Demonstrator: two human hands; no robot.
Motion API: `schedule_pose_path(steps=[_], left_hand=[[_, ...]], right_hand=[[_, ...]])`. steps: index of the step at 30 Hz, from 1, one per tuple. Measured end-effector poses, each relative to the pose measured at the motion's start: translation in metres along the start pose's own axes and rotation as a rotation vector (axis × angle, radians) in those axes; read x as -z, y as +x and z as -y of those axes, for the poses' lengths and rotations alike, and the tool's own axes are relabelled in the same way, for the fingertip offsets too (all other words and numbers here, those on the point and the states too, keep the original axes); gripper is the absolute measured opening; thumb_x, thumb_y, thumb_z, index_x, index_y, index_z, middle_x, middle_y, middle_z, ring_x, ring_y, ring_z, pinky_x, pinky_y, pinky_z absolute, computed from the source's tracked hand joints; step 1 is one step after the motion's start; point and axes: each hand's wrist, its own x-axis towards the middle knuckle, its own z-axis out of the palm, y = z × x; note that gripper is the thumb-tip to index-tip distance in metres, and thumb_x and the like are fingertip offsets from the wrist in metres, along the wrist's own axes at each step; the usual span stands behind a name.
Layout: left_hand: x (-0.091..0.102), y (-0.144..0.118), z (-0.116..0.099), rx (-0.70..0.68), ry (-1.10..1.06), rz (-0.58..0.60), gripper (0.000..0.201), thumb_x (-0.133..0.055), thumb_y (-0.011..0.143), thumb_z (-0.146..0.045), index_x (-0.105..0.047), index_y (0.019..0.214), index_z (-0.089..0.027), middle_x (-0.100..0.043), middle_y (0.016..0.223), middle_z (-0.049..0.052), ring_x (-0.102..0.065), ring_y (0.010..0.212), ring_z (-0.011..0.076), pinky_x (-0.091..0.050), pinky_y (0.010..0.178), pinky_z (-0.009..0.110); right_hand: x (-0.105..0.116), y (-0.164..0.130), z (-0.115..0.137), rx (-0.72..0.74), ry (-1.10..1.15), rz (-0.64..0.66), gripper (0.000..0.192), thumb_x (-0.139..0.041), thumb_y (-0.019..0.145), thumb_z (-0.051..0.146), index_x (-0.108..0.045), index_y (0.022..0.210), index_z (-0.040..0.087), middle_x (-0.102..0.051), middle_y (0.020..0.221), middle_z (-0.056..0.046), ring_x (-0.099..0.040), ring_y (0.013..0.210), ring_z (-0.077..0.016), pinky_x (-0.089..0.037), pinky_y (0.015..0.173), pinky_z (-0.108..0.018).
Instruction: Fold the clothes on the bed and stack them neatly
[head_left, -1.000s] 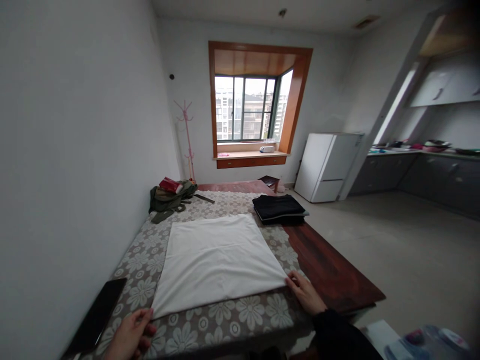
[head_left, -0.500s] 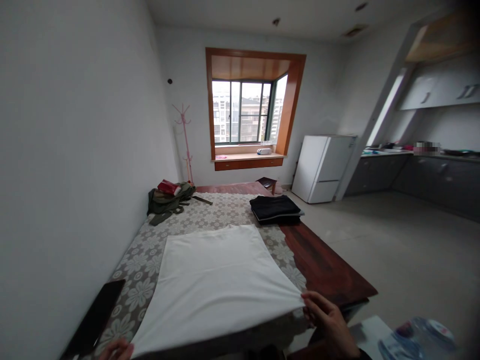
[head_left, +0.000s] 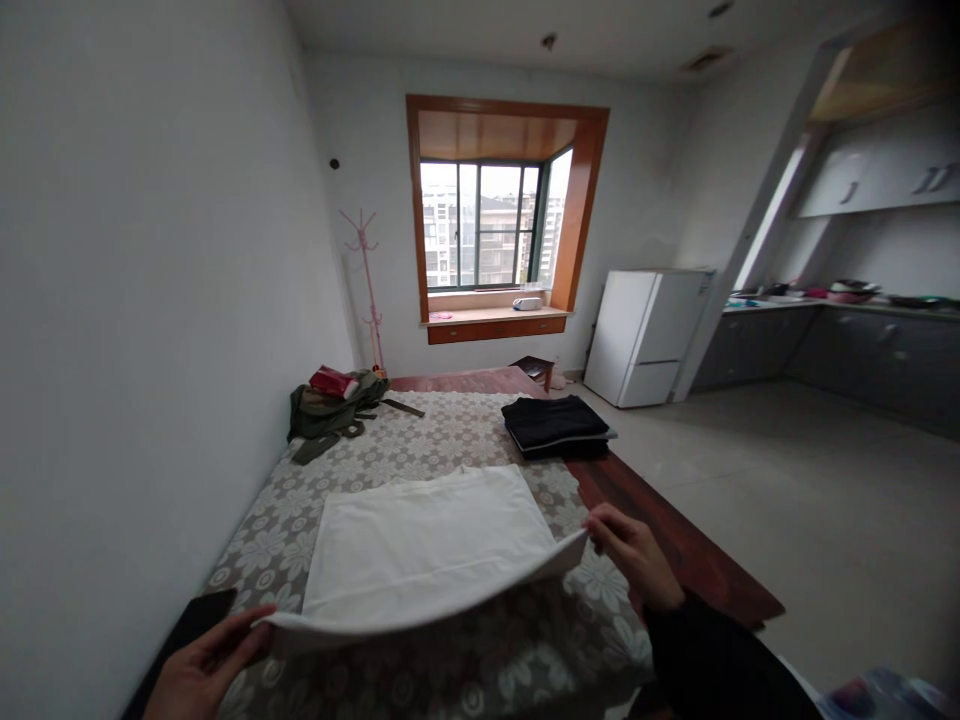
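A white cloth lies on a floral tablecloth that covers a dark wooden table. My left hand pinches the cloth's near left corner, and my right hand pinches its near right corner. The near edge is lifted off the table and curls forward over the rest of the cloth. The far part still rests flat.
A folded dark garment stack sits at the table's right side. A green bag with a red item lies at the far left. A black phone rests near my left hand. A white fridge and kitchen counter stand to the right.
Both hands first pulled the cloth's near edge toward me, then lifted it and carried it forward over the cloth.
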Motion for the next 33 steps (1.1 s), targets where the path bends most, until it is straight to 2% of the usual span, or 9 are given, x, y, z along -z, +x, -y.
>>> schedule_pose_path(steps=[3,5,10,15,18,22,25,30,33], left_hand=[[-0.011,0.053,-0.025,-0.128,0.016,-0.041,0.052,-0.073,0.051,-0.073,-0.076,0.074,-0.026,-0.080,0.086,0.003,-0.075,0.087,0.0299,-0.063,0.076,0.034],[-0.030,0.083,-0.031,-0.189,0.056,-0.059,0.050,-0.069,0.056,-0.071,-0.073,0.072,-0.024,-0.079,0.086,0.005,-0.074,0.087,0.0293,-0.062,0.080,0.037],[-0.075,0.119,-0.013,-0.181,0.126,0.036,0.042,-0.059,0.065,-0.065,-0.067,0.071,-0.025,-0.077,0.073,0.005,-0.073,0.077,0.0281,-0.059,0.079,0.040],[-0.079,0.122,0.021,-0.068,0.092,0.074,0.041,-0.062,0.060,-0.061,-0.064,0.081,-0.025,-0.078,0.073,0.005,-0.075,0.077,0.0291,-0.059,0.071,0.038],[-0.079,0.125,0.032,0.000,0.054,0.098,0.045,-0.069,0.054,-0.058,-0.065,0.084,-0.025,-0.079,0.075,0.006,-0.075,0.081,0.0304,-0.060,0.075,0.038],[-0.080,0.117,0.022,-0.018,0.048,0.062,0.042,-0.071,0.053,-0.063,-0.065,0.071,-0.026,-0.078,0.073,0.006,-0.075,0.080,0.0318,-0.061,0.074,0.039],[-0.074,0.098,0.007,-0.073,-0.028,0.039,0.048,-0.071,0.056,-0.069,-0.064,0.076,-0.026,-0.077,0.071,0.004,-0.074,0.075,0.0291,-0.060,0.069,0.035],[-0.052,0.067,-0.007,-0.092,-0.091,0.044,0.055,-0.066,0.067,-0.072,-0.059,0.094,-0.024,-0.074,0.070,0.000,-0.072,0.072,0.0247,-0.056,0.066,0.030],[-0.047,0.081,-0.015,-0.113,0.027,-0.045,0.052,-0.057,0.076,-0.069,-0.058,0.100,-0.023,-0.072,0.067,0.000,-0.070,0.067,0.0242,-0.054,0.059,0.030]], right_hand=[[-0.021,0.053,-0.002,0.108,-0.148,-0.091,0.040,-0.052,0.091,0.057,-0.059,0.076,0.021,-0.060,0.072,-0.002,-0.057,0.070,-0.0185,-0.046,0.067,-0.029],[-0.037,0.077,-0.010,0.114,-0.244,-0.070,0.041,-0.047,0.092,0.058,-0.057,0.075,0.022,-0.061,0.069,-0.002,-0.057,0.068,-0.0195,-0.045,0.066,-0.030],[-0.045,0.077,-0.051,0.038,-0.396,0.081,0.039,-0.044,0.091,0.053,-0.064,0.078,0.022,-0.069,0.073,-0.005,-0.062,0.070,-0.0221,-0.046,0.066,-0.032],[-0.022,0.055,-0.082,-0.067,-0.510,0.091,0.036,-0.049,0.089,0.048,-0.072,0.092,0.020,-0.075,0.089,-0.008,-0.066,0.077,-0.0223,-0.047,0.071,-0.031],[-0.027,0.061,-0.083,-0.104,-0.579,0.136,0.035,-0.052,0.087,0.047,-0.073,0.094,0.020,-0.074,0.088,-0.007,-0.065,0.078,-0.0219,-0.046,0.073,-0.031],[-0.049,0.074,-0.079,-0.102,-0.609,0.161,0.022,-0.063,0.078,0.041,-0.069,0.077,0.019,-0.069,0.076,-0.006,-0.061,0.072,-0.0211,-0.045,0.070,-0.031],[-0.056,0.070,-0.074,-0.067,-0.589,0.171,0.018,-0.061,0.078,0.037,-0.063,0.074,0.020,-0.065,0.073,-0.003,-0.058,0.069,-0.0191,-0.044,0.068,-0.031],[-0.043,0.056,-0.059,0.015,-0.162,0.138,0.032,-0.057,0.087,0.052,-0.059,0.087,0.020,-0.063,0.081,-0.002,-0.059,0.075,-0.0183,-0.048,0.069,-0.029],[-0.040,0.073,-0.044,0.034,-0.035,0.028,0.037,-0.059,0.086,0.058,-0.053,0.089,0.021,-0.058,0.077,0.000,-0.057,0.072,-0.0175,-0.046,0.065,-0.027]])
